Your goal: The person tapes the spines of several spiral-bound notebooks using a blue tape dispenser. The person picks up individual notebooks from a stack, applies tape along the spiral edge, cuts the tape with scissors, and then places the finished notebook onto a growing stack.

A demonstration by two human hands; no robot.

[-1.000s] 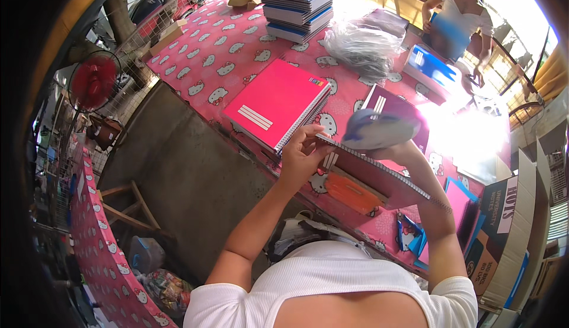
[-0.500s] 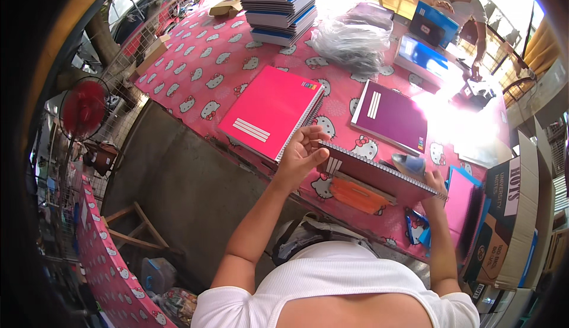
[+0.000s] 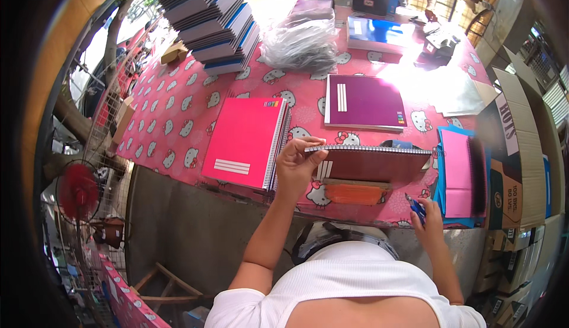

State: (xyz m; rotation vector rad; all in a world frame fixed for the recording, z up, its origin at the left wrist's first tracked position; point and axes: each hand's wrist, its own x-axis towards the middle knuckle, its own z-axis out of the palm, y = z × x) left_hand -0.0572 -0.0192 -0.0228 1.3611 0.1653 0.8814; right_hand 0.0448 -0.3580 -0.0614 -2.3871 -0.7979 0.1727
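My left hand (image 3: 294,166) pinches one end of a maroon spiral notebook (image 3: 373,165) between thumb and fingers. The notebook stands on its edge, its wire coil uppermost and running left to right. In my right hand (image 3: 431,224) is a pair of pliers (image 3: 417,208) with blue handles, near the table's front edge and apart from the notebook. To the left lies a stack of spiral notebooks with a bright pink cover (image 3: 246,138) on top. A purple notebook (image 3: 366,101) lies flat beyond the one I hold. Just below the held notebook sits an orange object (image 3: 355,194), its kind unclear.
Pink and blue covers (image 3: 455,177) lie at the right, beside cardboard boxes (image 3: 504,162). Behind stand a tall notebook stack (image 3: 207,22) and a heap of clear plastic (image 3: 302,40). A person's hand (image 3: 431,16) is at the far side. A red fan (image 3: 79,191) stands left.
My right hand has left the notebook's coil end, come down toward the front edge and taken hold of the blue pliers. My left hand still holds the notebook. The view has turned.
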